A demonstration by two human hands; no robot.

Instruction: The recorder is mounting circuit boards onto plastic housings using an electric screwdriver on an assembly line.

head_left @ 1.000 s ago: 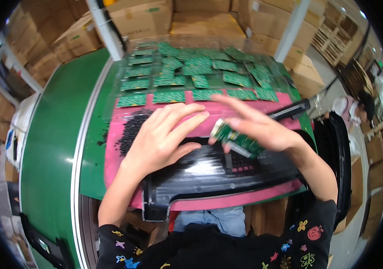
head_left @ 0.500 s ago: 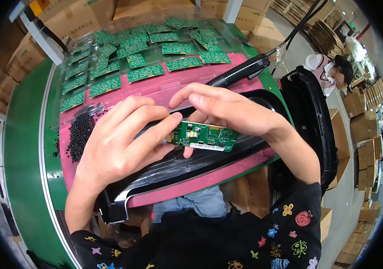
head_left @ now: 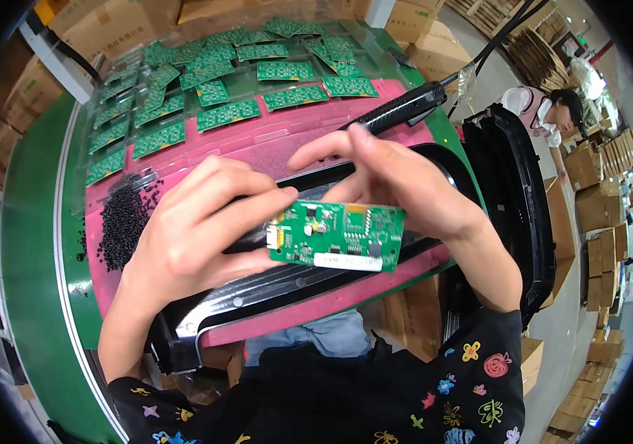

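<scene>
My left hand (head_left: pixel 202 222) pinches a green circuit board (head_left: pixel 335 237) by its left end, beside a white connector. The board is tilted so its component side and a white label face up. Close behind its right part is my right hand (head_left: pixel 413 185), thumb and index finger spread apart; some of its fingers are partly hidden behind the board. Below both hands a long, glossy black plastic housing (head_left: pixel 257 294) lies on the pink mat (head_left: pixel 250 333). A black electric screwdriver (head_left: pixel 398 107) rests beyond the right hand.
Several green circuit boards (head_left: pixel 228 115) lie in clear plastic trays at the back. Small black parts are heaped in a pile (head_left: pixel 125 226) on the left. Another black housing (head_left: pixel 513 214) stands at the right. Beyond it, a person (head_left: pixel 546 111) is near cardboard boxes (head_left: pixel 587 192).
The circuit board has turned to show more of its component face and sits slightly lower. My right hand's fingers have shifted from under the board to behind it.
</scene>
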